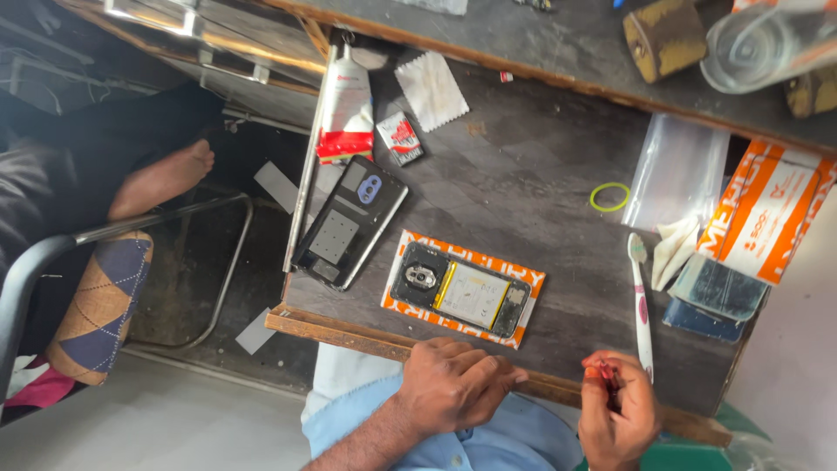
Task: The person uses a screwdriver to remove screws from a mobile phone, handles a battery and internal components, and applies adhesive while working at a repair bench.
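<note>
Two hands: at desk's near edge
Left hand (458, 384): loosely curled, empty
Right hand (617, 410): pinching red tool (608, 377)
Phone (462, 296): open, long axis left-right, camera end left

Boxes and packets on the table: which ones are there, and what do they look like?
Orange-and-white flat box: under the opened phone, near front edge.
Orange-and-white carton: right side, tilted.
Red-and-white tube: top left.
Small red-and-white packet: beside the tube.
Clear plastic bag: left of the carton.

We see a yellow-green rubber band (609, 196) on our dark grey table (523, 166), an orange-and-white box (772, 214), a white-and-pink toothbrush (643, 305), and a navy-and-tan diamond-patterned cushion (100, 305).
</note>
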